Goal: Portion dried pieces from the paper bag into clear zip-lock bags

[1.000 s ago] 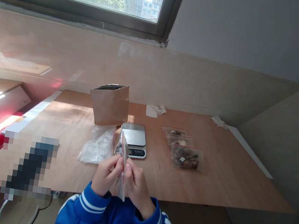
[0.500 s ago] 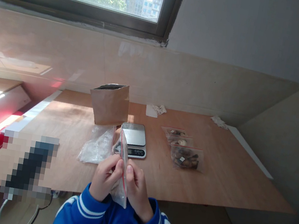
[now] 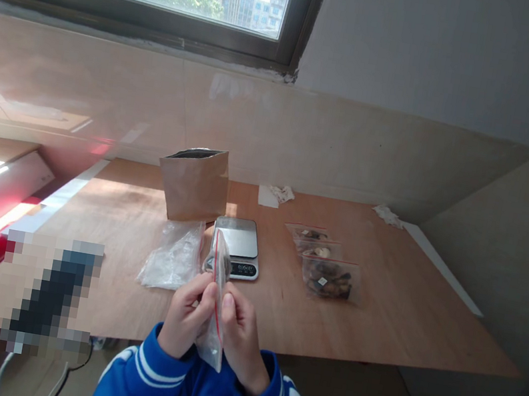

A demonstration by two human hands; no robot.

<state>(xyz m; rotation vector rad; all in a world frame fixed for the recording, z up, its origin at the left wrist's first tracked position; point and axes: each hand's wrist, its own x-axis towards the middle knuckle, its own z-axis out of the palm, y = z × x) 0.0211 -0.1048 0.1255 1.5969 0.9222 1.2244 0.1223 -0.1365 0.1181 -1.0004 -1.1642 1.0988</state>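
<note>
Between my two hands is a clear zip-lock bag point(image 3: 211, 344) with a red seal line, held up on edge above the table's front edge. My left hand point(image 3: 188, 312) pinches its left side, thumb and fingers closed near the red strip. From the other side my right hand point(image 3: 241, 329) grips the same bag, thumb against the seal. Something darkish shows inside the bag's far end, too unclear to name. Just beyond the bag lies a kitchen scale point(image 3: 237, 237) with a steel plate and black button panel, its display partly hidden.
A brown paper pouch point(image 3: 198, 185) stands open-topped behind a pile of clear plastic bags point(image 3: 170, 260). On the right lie several filled zip-lock bags point(image 3: 329, 280) with dark pieces inside. Crumpled white scraps point(image 3: 281, 194) sit at the table's point(image 3: 403, 309) back edge. A blurred dark object point(image 3: 56, 288) is at left.
The zip-lock bag has tilted slightly and its far end has shifted a little to the right. Both hands keep their grip in nearly the same place.
</note>
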